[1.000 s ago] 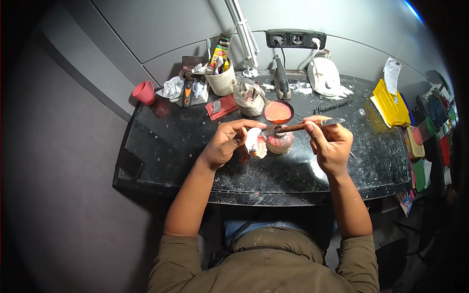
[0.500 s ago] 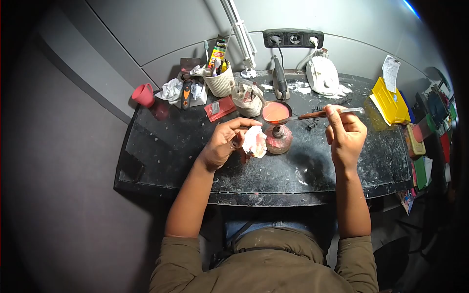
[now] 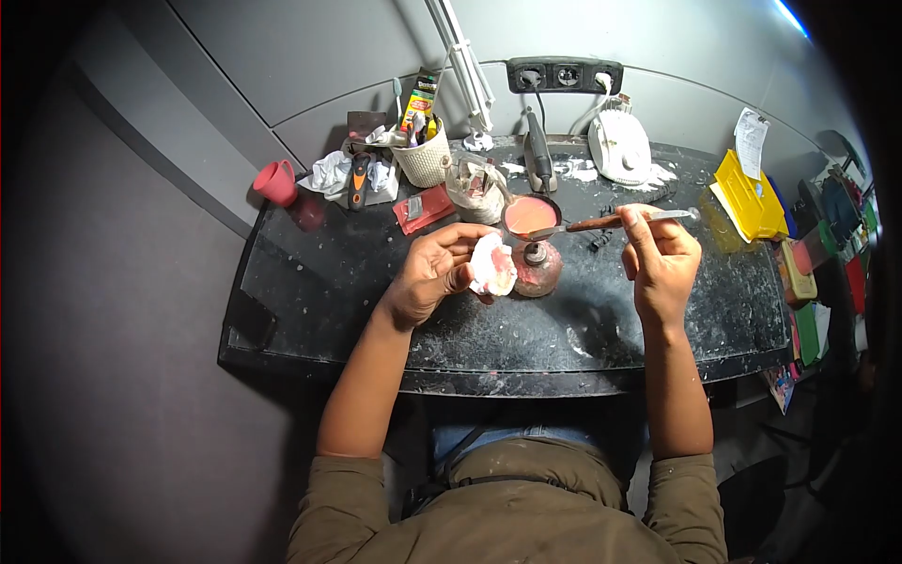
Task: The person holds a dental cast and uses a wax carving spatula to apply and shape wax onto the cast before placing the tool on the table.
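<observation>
My left hand (image 3: 434,276) is closed around a white dental cast (image 3: 492,267) with pink wax on its face, held up over the bench. In my right hand (image 3: 663,254) is a wax knife (image 3: 592,224) with a brown wooden handle, gripped between thumb and fingers. Its blade points left and lies over the edge of a round dark pan of pink wax (image 3: 530,216); whether the blade touches the wax I cannot tell. Just below the pan stands a round spirit burner (image 3: 537,273), smeared with pink, close to the right side of the cast.
On the black bench (image 3: 376,329) stand a glass jar (image 3: 474,193), a red packet (image 3: 423,209), a woven tool cup (image 3: 423,155) and a pink mug (image 3: 275,182). A handpiece (image 3: 538,155) and a white device (image 3: 620,146) are at the back. A yellow box (image 3: 752,197) lies right.
The cast has turned in my left hand, so more of its pink face shows. My right hand has shifted slightly left and down, with the knife's blade a little lower at the pan.
</observation>
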A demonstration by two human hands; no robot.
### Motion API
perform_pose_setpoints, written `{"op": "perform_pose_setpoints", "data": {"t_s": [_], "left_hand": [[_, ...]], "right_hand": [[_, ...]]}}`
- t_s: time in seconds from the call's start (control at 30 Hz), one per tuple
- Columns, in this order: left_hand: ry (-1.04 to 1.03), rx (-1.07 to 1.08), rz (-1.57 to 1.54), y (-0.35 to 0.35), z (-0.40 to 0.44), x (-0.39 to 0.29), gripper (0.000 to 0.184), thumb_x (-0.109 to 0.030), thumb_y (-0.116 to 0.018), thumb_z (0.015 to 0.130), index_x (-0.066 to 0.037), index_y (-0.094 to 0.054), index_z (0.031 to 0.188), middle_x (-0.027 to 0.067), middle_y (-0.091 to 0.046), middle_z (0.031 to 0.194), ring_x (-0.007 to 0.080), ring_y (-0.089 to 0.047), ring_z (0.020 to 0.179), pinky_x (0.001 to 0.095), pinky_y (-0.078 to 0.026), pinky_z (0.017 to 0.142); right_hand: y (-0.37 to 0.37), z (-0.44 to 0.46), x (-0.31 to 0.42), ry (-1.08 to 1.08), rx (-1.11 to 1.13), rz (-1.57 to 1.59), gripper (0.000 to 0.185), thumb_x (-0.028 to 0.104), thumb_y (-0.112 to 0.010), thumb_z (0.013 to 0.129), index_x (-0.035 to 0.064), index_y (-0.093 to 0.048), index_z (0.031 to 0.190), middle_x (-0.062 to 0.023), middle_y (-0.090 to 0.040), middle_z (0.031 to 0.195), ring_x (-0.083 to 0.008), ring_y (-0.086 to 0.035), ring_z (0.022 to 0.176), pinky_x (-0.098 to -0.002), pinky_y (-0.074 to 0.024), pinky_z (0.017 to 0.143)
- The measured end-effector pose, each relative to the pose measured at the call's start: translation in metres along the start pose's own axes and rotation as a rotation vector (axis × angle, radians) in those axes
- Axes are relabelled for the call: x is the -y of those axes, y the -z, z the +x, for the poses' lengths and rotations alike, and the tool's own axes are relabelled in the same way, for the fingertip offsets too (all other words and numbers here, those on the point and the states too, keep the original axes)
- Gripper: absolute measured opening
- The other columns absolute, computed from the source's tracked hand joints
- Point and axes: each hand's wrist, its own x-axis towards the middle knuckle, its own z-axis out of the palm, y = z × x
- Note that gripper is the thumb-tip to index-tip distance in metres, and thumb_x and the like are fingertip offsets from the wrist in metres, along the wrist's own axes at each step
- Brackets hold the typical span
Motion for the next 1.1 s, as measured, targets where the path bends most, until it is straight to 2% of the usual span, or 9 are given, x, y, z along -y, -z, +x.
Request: {"op": "perform_pose_setpoints", "data": {"t_s": [0.17, 0.27, 0.47, 0.53, 0.67, 0.77, 0.83, 0.97, 1.1], "left_hand": [[-0.011, 0.003, -0.019, 0.001, 0.000, 0.000, 0.075, -0.043, -0.073, 0.087, 0.010, -0.045, 0.133, 0.0172, -0.065, 0.114, 0.0211, -0.069, 0.098, 0.0346, -0.062, 0.074], [-0.009, 0.004, -0.009, 0.002, 0.000, -0.001, 0.076, -0.045, -0.072, 0.087, 0.010, -0.045, 0.133, 0.0170, -0.066, 0.113, 0.0214, -0.070, 0.096, 0.0348, -0.062, 0.073], [0.034, 0.028, -0.079, 0.004, -0.001, 0.001, 0.071, -0.040, -0.071, 0.089, 0.007, -0.045, 0.134, 0.0167, -0.064, 0.114, 0.0232, -0.069, 0.098, 0.0370, -0.062, 0.073], [0.038, -0.042, -0.040, 0.000, -0.001, 0.000, 0.079, -0.051, -0.071, 0.086, 0.008, -0.046, 0.133, 0.0169, -0.066, 0.111, 0.0223, -0.070, 0.093, 0.0359, -0.062, 0.070], [-0.007, -0.016, -0.024, 0.001, 0.000, 0.001, 0.079, -0.049, -0.072, 0.086, 0.008, -0.045, 0.134, 0.0172, -0.065, 0.113, 0.0229, -0.070, 0.095, 0.0369, -0.062, 0.072], [-0.046, -0.037, -0.008, 0.000, 0.001, -0.002, 0.079, -0.045, -0.075, 0.085, 0.007, -0.043, 0.135, 0.0171, -0.064, 0.118, 0.0230, -0.068, 0.101, 0.0373, -0.060, 0.080], [-0.101, -0.062, -0.010, 0.001, 0.002, 0.001, 0.072, -0.033, -0.080, 0.083, 0.002, -0.045, 0.135, 0.0133, -0.060, 0.124, 0.0205, -0.061, 0.113, 0.0354, -0.053, 0.094], [-0.136, -0.065, 0.012, 0.002, 0.001, 0.002, 0.074, -0.031, -0.081, 0.082, 0.001, -0.042, 0.137, 0.0130, -0.058, 0.127, 0.0205, -0.059, 0.117, 0.0345, -0.047, 0.101], [-0.137, -0.049, -0.085, -0.001, 0.001, 0.000, 0.079, -0.032, -0.082, 0.082, 0.001, -0.038, 0.139, 0.0140, -0.059, 0.126, 0.0206, -0.059, 0.117, 0.0347, -0.046, 0.101]], "right_hand": [[-0.004, -0.009, -0.001, 0.080, 0.212, 0.057, 0.009, 0.000, -0.066, 0.093, -0.0070, -0.069, 0.099, -0.0060, -0.067, 0.077, -0.0022, -0.048, 0.050, -0.0182, -0.0330, 0.041], [-0.004, -0.011, -0.004, 0.089, 0.324, 0.058, 0.012, -0.001, -0.066, 0.093, -0.0060, -0.069, 0.103, -0.0056, -0.068, 0.079, -0.0016, -0.048, 0.053, -0.0179, -0.0337, 0.045], [-0.008, -0.012, -0.001, 0.096, 0.343, 0.036, 0.014, -0.002, -0.066, 0.092, -0.0060, -0.068, 0.105, -0.0029, -0.066, 0.076, -0.0013, -0.048, 0.054, -0.0181, -0.0330, 0.046], [-0.008, -0.012, -0.002, 0.090, 0.349, 0.043, 0.013, -0.001, -0.066, 0.092, -0.0061, -0.069, 0.104, -0.0037, -0.067, 0.077, -0.0013, -0.048, 0.054, -0.0180, -0.0330, 0.046], [-0.007, -0.013, -0.006, 0.056, 0.309, 0.034, 0.012, 0.001, -0.067, 0.092, -0.0066, -0.070, 0.101, -0.0046, -0.068, 0.078, -0.0016, -0.048, 0.051, -0.0181, -0.0326, 0.044], [-0.010, -0.014, -0.005, 0.012, 0.210, 0.044, 0.012, 0.004, -0.069, 0.092, -0.0066, -0.070, 0.098, -0.0036, -0.066, 0.073, -0.0021, -0.048, 0.049, -0.0188, -0.0317, 0.040], [-0.009, -0.013, -0.004, -0.050, 0.194, 0.046, 0.013, 0.005, -0.070, 0.092, -0.0065, -0.071, 0.097, -0.0048, -0.067, 0.075, -0.0026, -0.049, 0.049, -0.0191, -0.0317, 0.040], [-0.006, -0.009, -0.004, -0.156, 0.177, 0.046, 0.015, 0.009, -0.070, 0.092, -0.0062, -0.071, 0.096, -0.0078, -0.070, 0.083, -0.0034, -0.049, 0.047, -0.0191, -0.0320, 0.039], [-0.009, -0.008, -0.007, -0.097, 0.194, 0.107, 0.015, 0.009, -0.069, 0.093, -0.0059, -0.071, 0.096, -0.0058, -0.068, 0.078, -0.0034, -0.047, 0.045, -0.0193, -0.0315, 0.039]]}}
